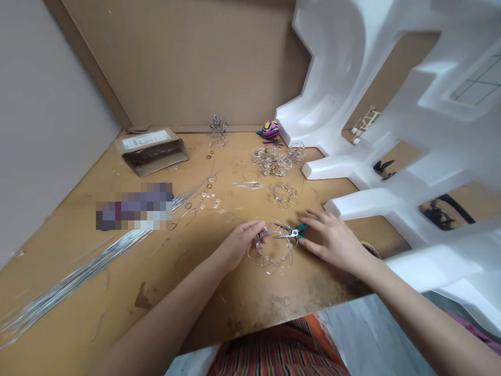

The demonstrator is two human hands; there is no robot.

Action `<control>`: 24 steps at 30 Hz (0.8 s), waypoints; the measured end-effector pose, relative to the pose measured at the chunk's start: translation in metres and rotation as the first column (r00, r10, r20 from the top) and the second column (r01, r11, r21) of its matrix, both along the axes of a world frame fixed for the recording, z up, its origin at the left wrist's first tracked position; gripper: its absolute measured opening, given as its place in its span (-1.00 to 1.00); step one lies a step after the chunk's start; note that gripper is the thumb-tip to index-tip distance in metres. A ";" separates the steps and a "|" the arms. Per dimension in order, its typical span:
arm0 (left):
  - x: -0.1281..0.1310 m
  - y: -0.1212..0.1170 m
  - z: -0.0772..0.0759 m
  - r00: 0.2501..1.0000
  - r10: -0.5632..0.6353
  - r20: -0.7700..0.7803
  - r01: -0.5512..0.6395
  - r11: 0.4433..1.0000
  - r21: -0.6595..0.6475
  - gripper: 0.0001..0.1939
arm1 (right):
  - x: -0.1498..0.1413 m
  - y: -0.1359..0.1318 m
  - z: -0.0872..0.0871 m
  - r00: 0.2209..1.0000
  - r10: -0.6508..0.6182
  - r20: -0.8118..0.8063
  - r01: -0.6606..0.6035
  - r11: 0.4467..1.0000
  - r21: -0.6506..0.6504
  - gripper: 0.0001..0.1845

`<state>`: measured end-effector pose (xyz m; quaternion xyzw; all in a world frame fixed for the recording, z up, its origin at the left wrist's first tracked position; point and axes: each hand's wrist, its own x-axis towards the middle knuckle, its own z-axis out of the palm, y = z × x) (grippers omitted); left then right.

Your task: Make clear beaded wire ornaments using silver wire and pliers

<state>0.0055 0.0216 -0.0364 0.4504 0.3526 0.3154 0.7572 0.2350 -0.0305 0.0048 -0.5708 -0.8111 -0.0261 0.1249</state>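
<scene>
Beaded wire ring (274, 257) lying on the table (235, 297) near its front edge, between the two hands. The left hand (240, 245) is nearly closed, its fingertips (261, 230) pinching the bead-set rim of the ring. The right hand (332, 243) is partly open, its fingers curved over the green grips of a pair of pliers (291, 231), whose steel jaws lie just beside the left fingertips; how firmly this hand holds them cannot be told. Progress: the ring has its round form, but loose wire ends show at its edge. Farther up the table lie a similar ring (282, 194) and a heap of joined rings (272, 161), both apparently formed, while a tangled wire piece (218, 130) sits near the back wall. To the left, a bundle of straight silver wires (74, 271) remains as stock, with stray cut lengths about it.
</scene>
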 end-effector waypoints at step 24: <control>-0.016 0.007 0.008 0.738 0.304 -0.602 0.370 0.564 0.739 -0.83 | -0.063 0.029 -0.036 0.583 -0.273 -0.765 -0.168 0.881 -0.442 -0.75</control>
